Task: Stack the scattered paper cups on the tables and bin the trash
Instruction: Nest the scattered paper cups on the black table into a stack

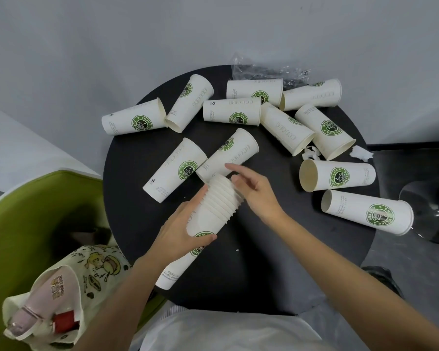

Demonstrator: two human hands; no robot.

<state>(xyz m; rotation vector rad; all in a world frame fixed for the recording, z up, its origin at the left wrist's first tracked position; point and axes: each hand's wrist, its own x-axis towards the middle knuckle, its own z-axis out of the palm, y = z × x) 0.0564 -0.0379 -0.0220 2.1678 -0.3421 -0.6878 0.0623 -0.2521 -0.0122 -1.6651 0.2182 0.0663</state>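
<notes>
A round black table (pixel 251 249) carries several white paper cups with green logos, all lying on their sides. My left hand (pixel 185 231) grips a stack of nested cups (pixel 213 206), tilted with the rims pointing up and away. My right hand (pixel 254 188) hovers at the rim end of the stack, fingers straight and reaching toward a loose cup (pixel 228 155) just beyond it. Another loose cup (pixel 175 169) lies to its left. Crumpled white paper scraps (pixel 361 152) and a clear plastic wrapper (pixel 269 69) lie at the table's far side.
A green chair (pixel 23 224) stands at the left with a printed cloth bag (pixel 69 292) holding a bottle and a red item. A glass object (pixel 431 211) stands on the floor at the right. Grey walls close off the back.
</notes>
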